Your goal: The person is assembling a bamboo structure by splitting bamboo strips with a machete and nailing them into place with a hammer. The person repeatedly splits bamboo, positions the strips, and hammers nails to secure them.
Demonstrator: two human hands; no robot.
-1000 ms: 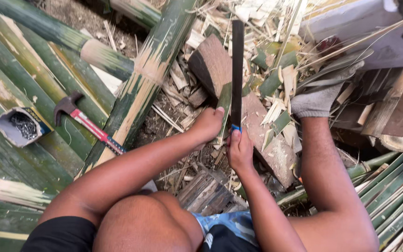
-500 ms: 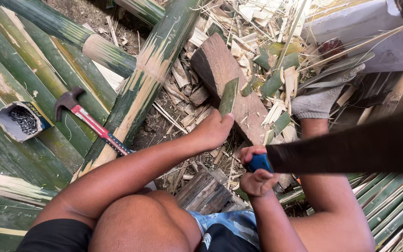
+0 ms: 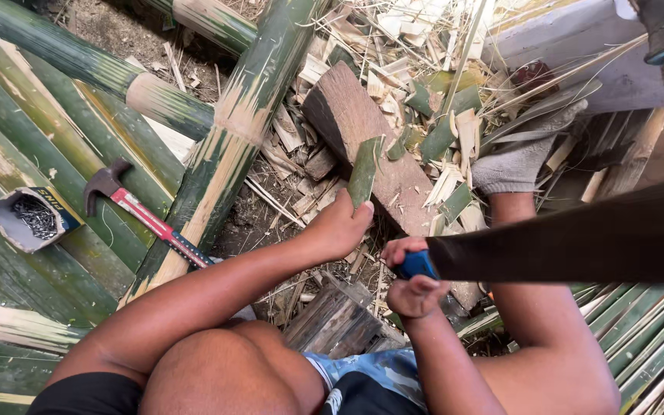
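Right at the middle of the scene, the left hand (image 3: pixel 340 227) has its grip pinched on the lower end of a green bamboo strip (image 3: pixel 364 170), standing it nearly upright on a slanted wooden chopping block (image 3: pixel 374 146), apparently so the strip's top edge faces up and the block takes the force from below. Just to the right of that grip, the right hand (image 3: pixel 413 277) is wrapped tight around the blue handle (image 3: pixel 416 263) of a long dark blade (image 3: pixel 578 234), which runs out flat toward the right, well clear of the strip and off the block. Fingers of the holding hand sit low on the strip, which looks like a way of keeping them away from the edge. Beyond the grips lies a litter of bamboo chips and slivers (image 3: pixel 455 146), some on the block's far side, and a foot in a grey sock (image 3: pixel 520 157) rests among them. Well to the left of the holding grip, a claw hammer (image 3: pixel 144 215) with a red handle lies across split bamboo poles (image 3: pixel 232 146), and further left an open cardboard box (image 3: pixel 28 219) holds a heap of small dark nails (image 3: pixel 36 217), its flap folded back.
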